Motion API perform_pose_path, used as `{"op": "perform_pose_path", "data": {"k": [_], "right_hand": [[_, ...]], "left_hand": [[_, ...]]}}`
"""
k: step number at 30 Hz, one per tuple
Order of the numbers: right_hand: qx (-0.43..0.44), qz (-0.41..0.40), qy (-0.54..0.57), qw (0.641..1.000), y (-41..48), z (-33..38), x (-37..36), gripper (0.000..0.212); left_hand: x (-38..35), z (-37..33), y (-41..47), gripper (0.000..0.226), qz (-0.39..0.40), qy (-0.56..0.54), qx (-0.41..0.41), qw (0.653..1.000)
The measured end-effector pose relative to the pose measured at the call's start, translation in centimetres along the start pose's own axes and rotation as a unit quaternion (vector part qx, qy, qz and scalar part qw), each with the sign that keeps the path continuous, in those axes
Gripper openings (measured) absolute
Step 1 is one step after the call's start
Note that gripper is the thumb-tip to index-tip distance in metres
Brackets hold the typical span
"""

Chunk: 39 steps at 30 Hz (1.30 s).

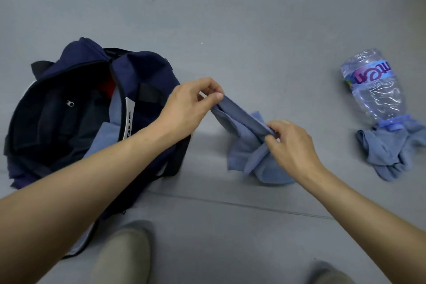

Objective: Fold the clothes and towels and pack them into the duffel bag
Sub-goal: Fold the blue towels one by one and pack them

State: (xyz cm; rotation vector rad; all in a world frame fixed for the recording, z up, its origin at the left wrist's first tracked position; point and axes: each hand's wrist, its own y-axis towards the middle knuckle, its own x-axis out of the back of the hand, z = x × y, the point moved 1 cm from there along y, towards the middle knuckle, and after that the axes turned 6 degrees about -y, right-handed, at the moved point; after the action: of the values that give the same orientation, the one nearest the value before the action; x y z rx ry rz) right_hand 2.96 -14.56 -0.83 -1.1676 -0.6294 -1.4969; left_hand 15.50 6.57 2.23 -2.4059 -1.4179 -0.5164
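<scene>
Plastic btl (pixel 373 85) lying on grey flr (pixel 230 7)

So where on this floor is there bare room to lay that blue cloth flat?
The floor is bare beyond the duffel bag and the bottle. A free strip lies between the blue cloth and the crumpled grey cloth. It is crowded beside the bag, where the left hand and right hand pinch the blue cloth.

— Checked the smooth grey floor (pixel 230 7)?
— Carried an open navy fabric duffel bag (pixel 149 69) at left, a crumpled pale-blue towel (pixel 253 163) beside it.
— And right?
— Bore a clear plastic bottle (pixel 375 90) on its side, cap touching a rumpled grey-blue cloth (pixel 382 152).
</scene>
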Motion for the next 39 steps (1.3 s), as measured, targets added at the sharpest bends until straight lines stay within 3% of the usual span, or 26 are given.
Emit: {"op": "perform_pose_path", "data": {"k": [2,6,12,14,17,20,24,30,35,39], "right_hand": [[-0.003,-0.013,-0.016,1.000,-0.1,-1.3,0.7,0.015],[-0.052,-0.018,-0.035,0.998,-0.6,-4.8,1.8,0.027],[-0.101,-0.027,0.006,0.995,-1.6,-7.2,5.9,0.018],[-0.110,-0.049,0.116,0.986,-1.0,-6.6,8.7,0.018],[-0.120,-0.075,0.372,0.917,1.5,-5.5,13.5,0.022],[-0.099,-0.118,0.471,0.869,4.8,-4.2,19.6,0.022],[-0.032,-0.171,0.450,0.876,7.2,-1.2,28.9,0.011],[0.079,-0.245,0.356,0.898,5.2,2.7,38.9,0.028],[0.140,-0.303,0.257,0.907,-0.4,4.4,41.8,0.028],[0.140,-0.261,0.266,0.917,-4.9,3.7,38.9,0.027]], "left_hand": [[0.5,0.6,0.3,0.009,-0.031,-0.004,0.007,0.999],[0.7,1.3,0.4,0.011,-0.085,-0.030,0.042,0.995],[1.3,0.2,1.1,0.010,-0.090,-0.021,0.055,0.994],[2.3,-1.9,2.5,0.011,-0.088,-0.026,0.043,0.995],[4.4,-6.5,5.2,0.014,-0.089,-0.052,0.028,0.994],[6.7,-12.5,8.6,0.012,-0.108,-0.072,0.026,0.991],[10.0,-21.2,12.1,0.018,-0.160,-0.133,-0.004,0.978],[14.4,-30.5,11.4,0.021,-0.224,-0.123,-0.150,0.955],[16.7,-33.4,7.1,0.024,-0.236,-0.076,-0.229,0.941],[16.4,-30.7,2.7,0.026,-0.203,0.018,-0.239,0.949]]}}
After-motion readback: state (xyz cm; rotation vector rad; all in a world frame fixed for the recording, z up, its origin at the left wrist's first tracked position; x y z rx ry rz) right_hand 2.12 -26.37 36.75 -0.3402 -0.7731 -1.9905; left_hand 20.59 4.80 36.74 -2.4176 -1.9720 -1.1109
